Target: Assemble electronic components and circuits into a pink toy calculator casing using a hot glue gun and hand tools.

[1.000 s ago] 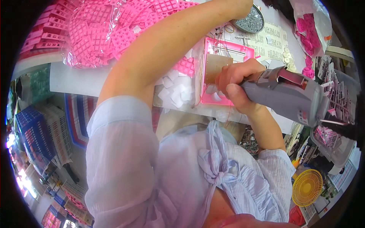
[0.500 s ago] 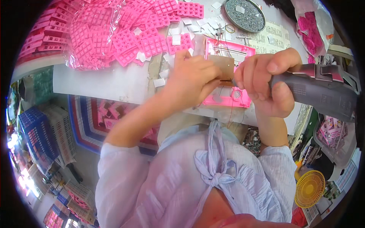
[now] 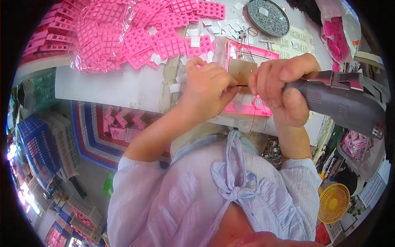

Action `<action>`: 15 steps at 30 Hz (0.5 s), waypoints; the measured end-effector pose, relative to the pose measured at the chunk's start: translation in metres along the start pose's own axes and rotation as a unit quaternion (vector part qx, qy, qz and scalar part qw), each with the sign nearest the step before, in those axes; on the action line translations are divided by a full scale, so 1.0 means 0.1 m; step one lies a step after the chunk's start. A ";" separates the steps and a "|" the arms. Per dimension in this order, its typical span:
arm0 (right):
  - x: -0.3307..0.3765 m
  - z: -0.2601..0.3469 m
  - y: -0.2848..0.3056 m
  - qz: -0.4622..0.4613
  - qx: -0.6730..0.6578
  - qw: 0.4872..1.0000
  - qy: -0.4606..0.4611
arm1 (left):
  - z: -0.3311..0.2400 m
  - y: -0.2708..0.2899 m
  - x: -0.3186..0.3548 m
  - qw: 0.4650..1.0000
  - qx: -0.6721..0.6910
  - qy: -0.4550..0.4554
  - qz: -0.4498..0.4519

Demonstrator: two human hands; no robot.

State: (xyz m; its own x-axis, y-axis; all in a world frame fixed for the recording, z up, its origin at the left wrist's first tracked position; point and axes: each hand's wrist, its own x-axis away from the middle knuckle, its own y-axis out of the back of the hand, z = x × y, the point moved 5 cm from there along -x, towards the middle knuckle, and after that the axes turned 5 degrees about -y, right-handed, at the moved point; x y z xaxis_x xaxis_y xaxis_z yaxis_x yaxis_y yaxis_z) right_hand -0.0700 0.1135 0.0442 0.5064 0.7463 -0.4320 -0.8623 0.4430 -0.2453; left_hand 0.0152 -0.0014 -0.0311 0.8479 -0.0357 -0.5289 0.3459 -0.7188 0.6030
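My right hand [image 3: 282, 88] is wrapped round a dark grey electric screwdriver [image 3: 339, 101], its thin dark bit pointing left. At the bit's tip the fingers of my left hand [image 3: 205, 88] are pinched together. Whatever they hold there, perhaps a small screw, is too small and hidden to make out. Behind and beneath the bit lies a brown board [image 3: 242, 71] with thin wires, over a pink plastic casing [image 3: 242, 108] lying flat on the table. Both hands partly cover the casing.
Pink keypad-like grids [image 3: 168, 46] are heaped at the back left, some in clear plastic. A round tray of small screws [image 3: 269, 20] stands at the back. White paper pieces [image 3: 214, 29] lie scattered. A striped red, white and blue basket [image 3: 88, 136] sits below the table's left edge [image 3: 111, 88].
The view has shifted slightly. My right hand and the screwdriver have moved a little left, and the bit now reaches the pinched fingers of my left hand.
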 end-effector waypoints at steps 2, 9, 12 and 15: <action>0.00 -0.07 0.03 -0.037 -0.048 0.998 0.011 | -0.02 0.01 -0.01 0.999 -0.050 0.005 -0.007; -0.13 -0.38 0.21 -0.072 0.048 0.996 -0.027 | 0.05 0.18 0.06 0.993 -0.102 0.043 -0.036; -0.07 -0.55 0.26 -0.071 -0.027 0.997 -0.033 | 0.04 0.21 0.16 0.994 -0.094 0.062 0.006; -0.12 -0.54 0.18 -0.073 0.093 0.992 -0.032 | -0.07 0.19 0.16 0.998 -0.057 0.018 0.010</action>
State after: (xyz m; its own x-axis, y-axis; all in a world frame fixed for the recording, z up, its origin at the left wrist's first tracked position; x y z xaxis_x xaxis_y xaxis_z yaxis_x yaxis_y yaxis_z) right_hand -0.0922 0.0861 -0.0017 0.6300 0.6953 -0.3461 -0.7665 0.6283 -0.1331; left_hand 0.0383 -0.0103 -0.0241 0.8686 -0.0234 -0.4950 0.3696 -0.6350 0.6784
